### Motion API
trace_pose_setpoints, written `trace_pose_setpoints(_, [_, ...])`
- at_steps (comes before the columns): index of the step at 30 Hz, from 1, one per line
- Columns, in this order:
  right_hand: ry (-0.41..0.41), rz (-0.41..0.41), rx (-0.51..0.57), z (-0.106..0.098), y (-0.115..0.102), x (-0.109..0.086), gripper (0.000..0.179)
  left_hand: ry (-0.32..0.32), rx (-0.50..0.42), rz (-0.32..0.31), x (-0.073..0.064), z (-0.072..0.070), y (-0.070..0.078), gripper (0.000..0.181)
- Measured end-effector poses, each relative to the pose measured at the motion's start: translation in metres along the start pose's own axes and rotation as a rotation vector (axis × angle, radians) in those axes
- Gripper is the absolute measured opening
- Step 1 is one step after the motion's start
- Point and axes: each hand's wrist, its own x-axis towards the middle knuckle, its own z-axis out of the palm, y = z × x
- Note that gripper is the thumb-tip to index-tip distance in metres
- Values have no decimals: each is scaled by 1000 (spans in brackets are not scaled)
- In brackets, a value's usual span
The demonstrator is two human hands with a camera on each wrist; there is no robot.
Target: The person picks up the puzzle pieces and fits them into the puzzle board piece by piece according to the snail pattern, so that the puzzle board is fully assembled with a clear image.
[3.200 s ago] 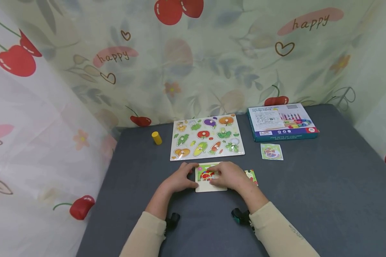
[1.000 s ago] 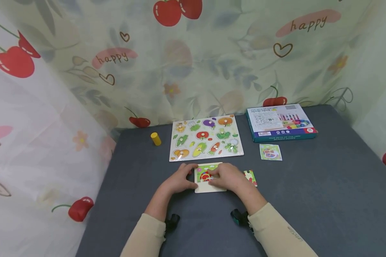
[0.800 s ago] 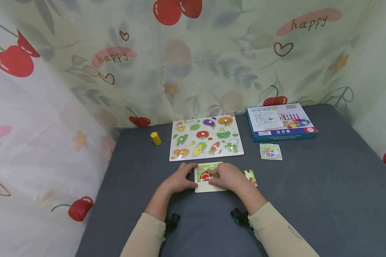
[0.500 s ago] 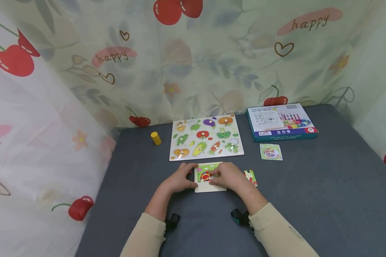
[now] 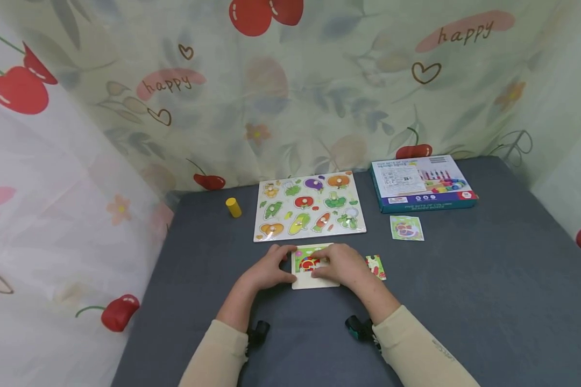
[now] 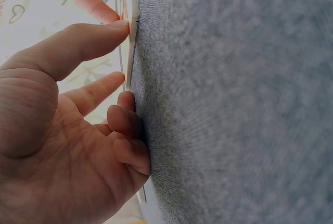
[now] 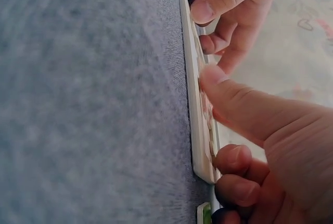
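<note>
Item: cream sleeves (image 5: 218, 355), mine, nearest.
Item: my left hand (image 5: 267, 269), thumb and forefinger apart, tips against the left edge of the wooden tray (image 5: 316, 282); whether they clamp it, I cannot tell. Only the wrist views show its other fingers curled low, by the cloth.
Item: my right hand (image 5: 346, 263), thumb and forefinger apart over the tray's red-and-green picture (image 5: 307, 263); any grip on a piece, cannot tell. The right wrist view adds the tray edge-on, flat on the cloth.
Item: loose piece (image 5: 376, 267), right of the tray.
Head view only: picture card (image 5: 406, 228); yellow cylinder (image 5: 233, 207); vegetable board (image 5: 288, 203), just beyond the tray; boxed set (image 5: 423, 183).
Backing: cherry-print curtain (image 5: 310, 97).
Against half a second ago: right thumb seemingly slightly further left; tray and loose piece unmoved.
</note>
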Motion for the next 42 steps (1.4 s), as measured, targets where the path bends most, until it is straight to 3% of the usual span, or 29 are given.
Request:
trace_pose_setpoints(7, [-7, -44, 87, -8, 0, -5, 49, 4, 11, -9, 2, 4, -3, 70])
trace_pose_setpoints(15, [12, -58, 170, -35, -9, -16, 49, 11, -3, -23, 0, 2, 0, 71])
trace_pose_setpoints(28, [113, -115, 170, -70, -17, -35, 42, 9, -28, -33, -2, 3, -5, 71])
trace_pose_setpoints(42, [158, -69, 203, -95, -12, -55, 41, 1, -38, -25, 0, 2, 0, 72])
